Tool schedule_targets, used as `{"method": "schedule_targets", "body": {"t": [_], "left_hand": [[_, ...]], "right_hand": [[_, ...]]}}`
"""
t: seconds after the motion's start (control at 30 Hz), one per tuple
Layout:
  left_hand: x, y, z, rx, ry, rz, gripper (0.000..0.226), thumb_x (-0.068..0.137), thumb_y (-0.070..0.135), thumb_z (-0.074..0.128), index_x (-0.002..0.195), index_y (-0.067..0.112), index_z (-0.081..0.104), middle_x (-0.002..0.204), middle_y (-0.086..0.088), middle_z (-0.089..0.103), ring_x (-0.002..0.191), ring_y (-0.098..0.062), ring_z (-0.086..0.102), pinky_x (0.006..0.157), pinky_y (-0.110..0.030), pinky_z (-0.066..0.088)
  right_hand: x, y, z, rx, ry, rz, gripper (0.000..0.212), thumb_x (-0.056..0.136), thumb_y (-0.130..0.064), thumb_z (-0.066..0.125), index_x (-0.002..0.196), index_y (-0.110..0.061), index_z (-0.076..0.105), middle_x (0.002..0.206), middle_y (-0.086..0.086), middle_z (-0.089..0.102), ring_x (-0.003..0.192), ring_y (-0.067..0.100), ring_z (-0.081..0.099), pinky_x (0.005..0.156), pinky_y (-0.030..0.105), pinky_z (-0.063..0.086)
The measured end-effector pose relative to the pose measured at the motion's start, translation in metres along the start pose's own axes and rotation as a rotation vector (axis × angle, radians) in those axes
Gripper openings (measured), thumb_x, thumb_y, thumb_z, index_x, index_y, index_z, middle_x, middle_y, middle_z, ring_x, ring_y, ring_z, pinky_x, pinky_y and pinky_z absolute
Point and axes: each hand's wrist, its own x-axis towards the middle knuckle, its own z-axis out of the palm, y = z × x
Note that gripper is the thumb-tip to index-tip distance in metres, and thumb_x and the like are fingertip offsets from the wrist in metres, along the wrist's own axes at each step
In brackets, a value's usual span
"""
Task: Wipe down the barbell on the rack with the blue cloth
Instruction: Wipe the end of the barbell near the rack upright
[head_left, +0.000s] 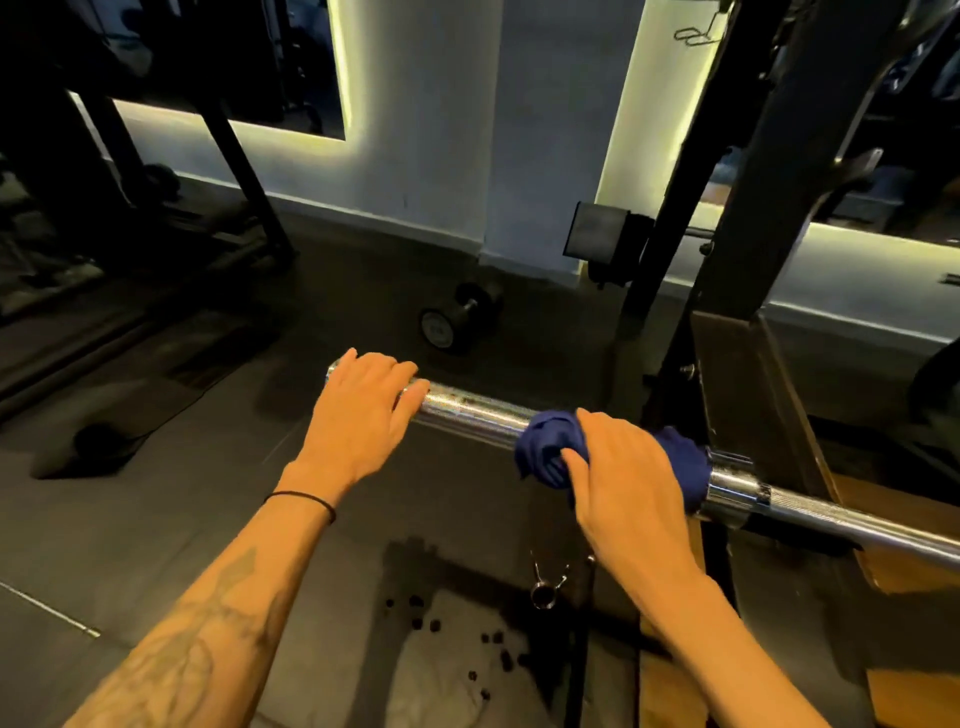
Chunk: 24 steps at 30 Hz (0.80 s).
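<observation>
A chrome barbell (475, 415) runs from the centre left down to the right edge, resting on a black rack (748, 260). Its sleeve has small rust spots. My left hand (358, 410) lies over the sleeve's free end, fingers curled on top of it. A dark blue cloth (545, 452) is wrapped around the sleeve just left of the collar. My right hand (623, 478) grips the cloth and presses it around the bar. The bar's knurled shaft (852, 519) continues to the right of the cloth.
A black dumbbell (457, 317) lies on the dark floor beyond the bar. A spring collar clip (545, 582) lies on the floor below my right wrist, with dark crumbs on a pale mat (447, 670). Wooden platform edges (883, 545) sit at right.
</observation>
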Motion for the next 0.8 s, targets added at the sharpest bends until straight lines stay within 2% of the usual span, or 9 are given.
{"method": "schedule_targets", "body": {"t": [0.07, 0.13, 0.23, 0.33, 0.43, 0.53, 0.63, 0.7, 0.8], "left_hand": [[-0.004, 0.007, 0.004, -0.033, 0.032, -0.071, 0.048, 0.104, 0.043, 0.031, 0.119, 0.013, 0.065, 0.116, -0.005, 0.063, 0.119, -0.031, 0.054, 0.115, -0.055, 0.028], [-0.007, 0.022, 0.007, -0.049, 0.056, -0.147, 0.046, 0.104, 0.038, 0.032, 0.122, 0.011, 0.064, 0.125, -0.008, 0.063, 0.132, -0.037, 0.047, 0.116, -0.057, 0.025], [-0.013, 0.027, 0.009, -0.031, 0.018, -0.187, 0.051, 0.104, 0.038, 0.026, 0.131, 0.011, 0.061, 0.136, -0.010, 0.059, 0.141, -0.037, 0.040, 0.117, -0.057, 0.026], [-0.019, 0.010, 0.007, 0.049, -0.045, -0.108, 0.057, 0.104, 0.037, 0.018, 0.140, 0.012, 0.055, 0.144, -0.011, 0.055, 0.142, -0.034, 0.039, 0.117, -0.055, 0.030], [-0.015, -0.012, 0.001, 0.046, -0.080, -0.041, 0.058, 0.104, 0.044, 0.021, 0.142, 0.016, 0.055, 0.145, -0.010, 0.055, 0.141, -0.032, 0.042, 0.119, -0.052, 0.027], [-0.006, -0.026, -0.008, -0.015, -0.104, -0.119, 0.063, 0.101, 0.049, 0.019, 0.141, 0.016, 0.057, 0.145, -0.008, 0.054, 0.143, -0.031, 0.040, 0.120, -0.053, 0.022], [-0.007, -0.019, -0.010, -0.046, -0.082, -0.180, 0.068, 0.101, 0.046, 0.013, 0.138, 0.012, 0.058, 0.144, -0.010, 0.055, 0.145, -0.035, 0.035, 0.121, -0.053, 0.020], [-0.008, -0.010, -0.006, -0.031, -0.044, -0.175, 0.065, 0.103, 0.040, 0.013, 0.133, 0.008, 0.060, 0.138, -0.012, 0.058, 0.143, -0.037, 0.038, 0.122, -0.052, 0.023], [-0.009, -0.007, -0.005, 0.103, -0.018, -0.073, 0.050, 0.104, 0.027, 0.025, 0.123, 0.004, 0.065, 0.126, -0.013, 0.065, 0.134, -0.034, 0.047, 0.119, -0.053, 0.031]], "right_hand": [[0.003, -0.008, 0.000, -0.018, -0.008, 0.080, 0.018, 0.097, -0.031, 0.052, 0.100, -0.015, 0.059, 0.091, 0.005, 0.064, 0.079, 0.028, 0.058, 0.074, 0.042, 0.048], [0.021, -0.034, 0.006, -0.016, -0.004, 0.120, 0.020, 0.099, -0.030, 0.046, 0.097, -0.015, 0.059, 0.090, 0.006, 0.064, 0.079, 0.027, 0.059, 0.072, 0.040, 0.045], [0.051, -0.085, 0.027, 0.010, -0.105, 0.053, 0.022, 0.103, -0.036, 0.048, 0.111, -0.017, 0.056, 0.106, 0.005, 0.064, 0.091, 0.024, 0.061, 0.081, 0.038, 0.048], [0.062, -0.115, 0.037, 0.037, -0.167, -0.111, 0.034, 0.105, -0.037, 0.044, 0.130, -0.015, 0.048, 0.122, 0.005, 0.059, 0.105, 0.025, 0.058, 0.093, 0.038, 0.043], [0.047, -0.095, 0.028, -0.002, -0.127, -0.199, 0.041, 0.098, -0.035, 0.057, 0.133, -0.016, 0.047, 0.119, 0.003, 0.057, 0.103, 0.025, 0.057, 0.091, 0.039, 0.045], [0.018, -0.052, 0.024, -0.066, -0.030, -0.161, 0.051, 0.082, -0.029, 0.076, 0.126, -0.013, 0.055, 0.116, 0.006, 0.060, 0.102, 0.029, 0.062, 0.088, 0.041, 0.052], [0.008, -0.038, 0.028, -0.066, 0.080, -0.121, 0.052, 0.079, -0.023, 0.081, 0.123, -0.003, 0.063, 0.111, 0.013, 0.068, 0.097, 0.035, 0.067, 0.084, 0.046, 0.057], [0.021, -0.056, 0.027, -0.008, 0.031, -0.040, 0.035, 0.089, -0.025, 0.071, 0.118, -0.007, 0.061, 0.103, 0.010, 0.067, 0.090, 0.032, 0.066, 0.081, 0.044, 0.055], [0.057, -0.100, 0.035, 0.053, -0.143, -0.022, 0.030, 0.102, -0.036, 0.051, 0.123, -0.015, 0.054, 0.114, 0.006, 0.063, 0.098, 0.024, 0.061, 0.090, 0.040, 0.050]]}}
